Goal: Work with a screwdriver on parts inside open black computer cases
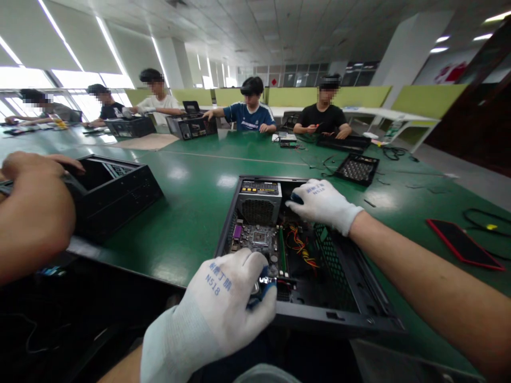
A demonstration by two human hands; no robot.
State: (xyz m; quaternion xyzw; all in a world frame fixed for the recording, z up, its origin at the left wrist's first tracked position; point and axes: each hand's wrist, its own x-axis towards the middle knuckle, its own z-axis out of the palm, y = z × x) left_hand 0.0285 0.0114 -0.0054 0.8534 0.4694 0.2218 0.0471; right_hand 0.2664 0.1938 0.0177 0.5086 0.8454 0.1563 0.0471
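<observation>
An open black computer case (pixel 303 311) lies in front of me, with a power supply (pixel 259 207), a motherboard (pixel 259 234) and red, yellow and black cables (pixel 301 247) inside. My left hand (pixel 223 303), in a white glove with blue fingertips, is closed at the near end of the motherboard. A small shiny piece (pixel 261 279) shows between its thumb and fingers; its kind is unclear. At the far right corner of the case, beside the power supply, my gloved right hand (pixel 323 202) has its fingers curled. Whatever they grip is hidden.
To the left, a co-worker's bare arm (pixel 35 213) reaches over another black case (pixel 115 191). A red-edged black tablet (pixel 463 242) and cables lie right on the green table (pixel 191 186). A black tray-like part (pixel 357 168) lies beyond my right hand. Several people work across the table.
</observation>
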